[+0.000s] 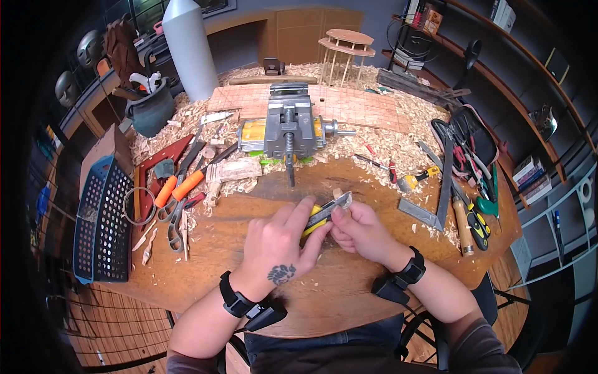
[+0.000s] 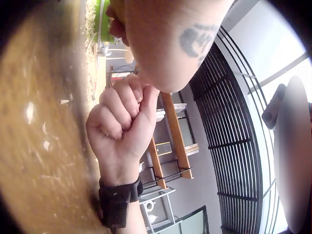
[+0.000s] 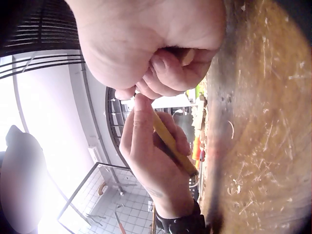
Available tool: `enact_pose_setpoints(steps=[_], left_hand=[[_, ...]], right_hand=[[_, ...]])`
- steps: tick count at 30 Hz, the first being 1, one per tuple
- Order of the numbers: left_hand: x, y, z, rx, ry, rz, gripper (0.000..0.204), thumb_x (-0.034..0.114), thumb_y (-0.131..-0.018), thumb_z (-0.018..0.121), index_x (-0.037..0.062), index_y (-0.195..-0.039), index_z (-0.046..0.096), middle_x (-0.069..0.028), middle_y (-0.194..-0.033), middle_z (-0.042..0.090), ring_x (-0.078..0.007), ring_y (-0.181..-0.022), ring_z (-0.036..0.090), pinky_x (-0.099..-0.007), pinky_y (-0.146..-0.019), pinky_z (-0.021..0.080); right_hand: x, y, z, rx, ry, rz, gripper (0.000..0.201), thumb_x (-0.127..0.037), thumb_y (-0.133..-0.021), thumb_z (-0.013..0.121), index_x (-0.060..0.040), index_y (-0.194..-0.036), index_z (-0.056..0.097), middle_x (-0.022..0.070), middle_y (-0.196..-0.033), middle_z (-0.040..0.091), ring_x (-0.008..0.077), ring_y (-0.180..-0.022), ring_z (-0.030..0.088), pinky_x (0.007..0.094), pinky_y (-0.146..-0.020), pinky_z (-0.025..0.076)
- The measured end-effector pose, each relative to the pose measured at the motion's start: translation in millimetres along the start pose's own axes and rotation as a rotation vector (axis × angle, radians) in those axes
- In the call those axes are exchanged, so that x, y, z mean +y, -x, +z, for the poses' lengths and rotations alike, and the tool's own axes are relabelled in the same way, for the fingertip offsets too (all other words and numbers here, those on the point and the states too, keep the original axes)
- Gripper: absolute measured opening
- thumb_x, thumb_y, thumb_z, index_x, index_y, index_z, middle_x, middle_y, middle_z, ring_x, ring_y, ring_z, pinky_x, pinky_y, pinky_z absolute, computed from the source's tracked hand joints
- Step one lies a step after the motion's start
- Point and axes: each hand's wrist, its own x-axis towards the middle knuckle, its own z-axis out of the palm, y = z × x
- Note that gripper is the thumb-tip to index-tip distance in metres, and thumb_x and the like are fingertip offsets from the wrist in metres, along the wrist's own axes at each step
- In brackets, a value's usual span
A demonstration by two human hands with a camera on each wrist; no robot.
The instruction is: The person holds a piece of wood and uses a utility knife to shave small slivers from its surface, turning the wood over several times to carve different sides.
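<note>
In the head view my left hand [image 1: 277, 234] grips a yellow and dark grey utility knife [image 1: 319, 215], its front end pointing up and right. The right hand [image 1: 361, 229] is curled around a small piece of wood [image 1: 337, 192], whose pale tip sticks out above the fingers. The knife's front end overlaps this wood, right by the right thumb. From the right wrist, the knife's yellow handle [image 3: 168, 141] runs through the left fingers, and the wood [image 3: 187, 57] shows inside the curled right hand. Both hands are close together over the table's front half; most of the wood is hidden.
A metal vise [image 1: 289, 121] stands behind the hands amid wood shavings. Orange-handled scissors [image 1: 177, 215] and a blue basket [image 1: 103, 218] lie left. On the right are a metal square [image 1: 443, 187], a wood-handled chisel [image 1: 463, 227] and a tool pouch [image 1: 467, 134].
</note>
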Motion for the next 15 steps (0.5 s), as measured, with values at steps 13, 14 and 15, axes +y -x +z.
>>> enact_pose_setpoints(steps=[13,14,15], left_hand=[[5.9,2.4,2.3,0.018,0.015,-0.041,0.04,0.022,-0.09,0.079,-0.0003,-0.121,0.069,-0.0208,-0.092,0.073,-0.0391,-0.077,0.073,-0.0435,-0.065,0.058],[5.7,2.6,3.9,0.017,0.015,-0.04,0.04,0.022,-0.09,0.079,-0.0003,-0.121,0.069,-0.0208,-0.092,0.073,-0.0391,-0.077,0.073,-0.0435,-0.065,0.058],[5.4,2.6,5.9,0.041,0.083,-0.096,0.039,0.022,-0.091,0.079,-0.0005,-0.122,0.068,-0.0214,-0.092,0.073,-0.04,-0.078,0.073,-0.0435,-0.066,0.058]], right_hand=[[-0.9,1.3,3.8,0.08,0.067,-0.061,0.041,-0.046,-0.107,0.06,-0.0082,-0.091,0.056,-0.0075,-0.064,0.042,0.003,-0.053,0.037,0.0216,-0.047,0.028],[-0.3,1.5,4.5,0.097,0.067,-0.074,0.041,-0.045,-0.107,0.059,-0.0083,-0.09,0.057,-0.0076,-0.063,0.042,0.0029,-0.053,0.037,0.0217,-0.047,0.028],[0.5,1.6,4.8,0.097,0.067,-0.075,0.041,-0.045,-0.107,0.059,-0.0083,-0.09,0.057,-0.0076,-0.063,0.042,0.0029,-0.053,0.037,0.0217,-0.047,0.028]])
